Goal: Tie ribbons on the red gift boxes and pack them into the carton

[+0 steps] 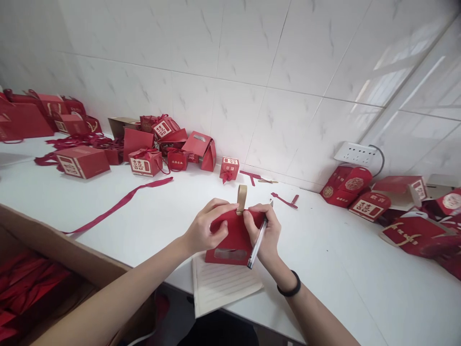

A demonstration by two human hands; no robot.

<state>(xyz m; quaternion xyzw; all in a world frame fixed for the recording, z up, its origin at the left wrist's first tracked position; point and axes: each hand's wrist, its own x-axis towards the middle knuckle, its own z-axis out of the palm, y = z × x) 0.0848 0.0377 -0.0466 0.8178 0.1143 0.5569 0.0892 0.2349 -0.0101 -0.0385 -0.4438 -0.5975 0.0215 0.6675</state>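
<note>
Both hands are at a red gift box (232, 238) with a clear window low on its near side. A gold ribbon loop (242, 196) stands up from its top. My left hand (211, 226) grips the box's upper left, with fingertips at the base of the loop. My right hand (268, 233) pinches the top edge on the other side of the loop. A pen (257, 245) is also held in my right hand, slanting across the palm. Beneath the box lies a lined notepad (225, 290) at the table's front edge.
Red gift boxes (146, 161) crowd the back left, with more boxes (367, 206) at the right. A long red ribbon (124, 202) trails across the white table (324, 269). A cardboard carton (104, 262) stands front left. A power strip (356, 153) is by the tiled wall.
</note>
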